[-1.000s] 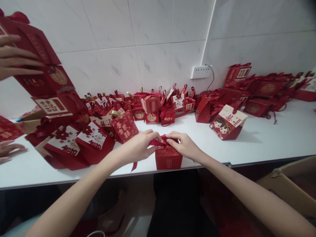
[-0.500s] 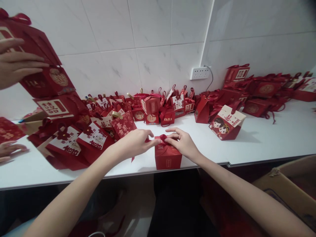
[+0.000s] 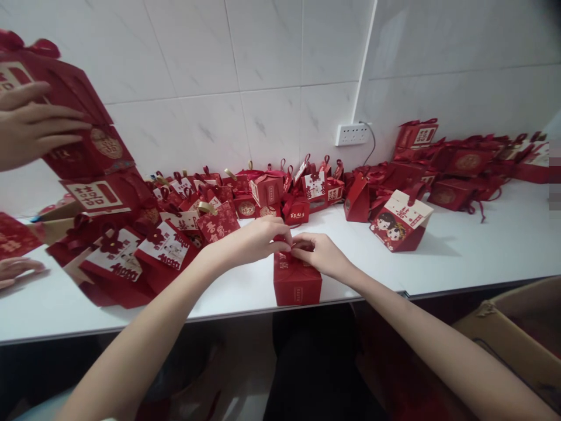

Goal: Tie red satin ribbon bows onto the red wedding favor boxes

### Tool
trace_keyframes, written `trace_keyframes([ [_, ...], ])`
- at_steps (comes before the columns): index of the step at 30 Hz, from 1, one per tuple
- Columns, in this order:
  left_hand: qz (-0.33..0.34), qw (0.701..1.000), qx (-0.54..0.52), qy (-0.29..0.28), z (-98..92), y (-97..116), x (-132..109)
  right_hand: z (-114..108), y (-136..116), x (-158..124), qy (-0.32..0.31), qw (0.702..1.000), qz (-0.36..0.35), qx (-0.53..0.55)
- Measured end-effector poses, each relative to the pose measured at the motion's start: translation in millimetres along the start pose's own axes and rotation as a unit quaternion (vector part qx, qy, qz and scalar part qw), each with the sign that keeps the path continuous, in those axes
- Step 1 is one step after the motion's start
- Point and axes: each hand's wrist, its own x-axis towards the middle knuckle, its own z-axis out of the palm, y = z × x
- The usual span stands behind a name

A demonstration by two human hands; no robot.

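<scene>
A red gift box with gold print stands near the front edge of the white table, in front of me. Above its lid, my left hand curls thumb and fingertips together on a dark red ribbon. My right hand pinches the same ribbon from the other side, fingers bent over the top of the box. My fingers cover most of the ribbon, so the shape of its knot or loops is hidden.
Red boxes with white cards crowd the left, beside a tall stack held by another person's hand. More boxes line the wall. A box with cartoon figures stands right. An open carton sits below the table edge.
My hands have drawn closer together over the box, and my fingers have closed more tightly around the ribbon. The box stays in place.
</scene>
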Motion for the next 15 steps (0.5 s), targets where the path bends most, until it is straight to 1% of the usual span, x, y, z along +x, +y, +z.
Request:
trace_keyframes([
  [3, -0.004, 1.0, -0.02, -0.001, -1.7, 0, 9, 0, 0, 2, -0.028, 1.0, 0.013, 0.004],
  [6, -0.025, 0.997, -0.06, 0.032, 2.8, -8, 15, -1, 1, 2, -0.04, 0.999, 0.008, 0.011],
  [9, -0.033, 0.989, -0.122, 0.075, 13.6, -23, 19, -2, 2, 1, -0.05, 0.999, -0.002, 0.02],
  [11, -0.047, 0.978, -0.172, 0.106, 22.9, -32, 19, -1, 3, 1, -0.048, 0.999, -0.009, 0.021],
  [13, -0.063, 0.967, -0.213, 0.129, 32.5, -39, 16, 0, 4, 1, -0.034, 0.999, -0.014, 0.02],
  [15, -0.075, 0.959, -0.237, 0.14, 41.7, -43, 11, 1, 5, 1, -0.013, 1.0, -0.019, 0.019],
])
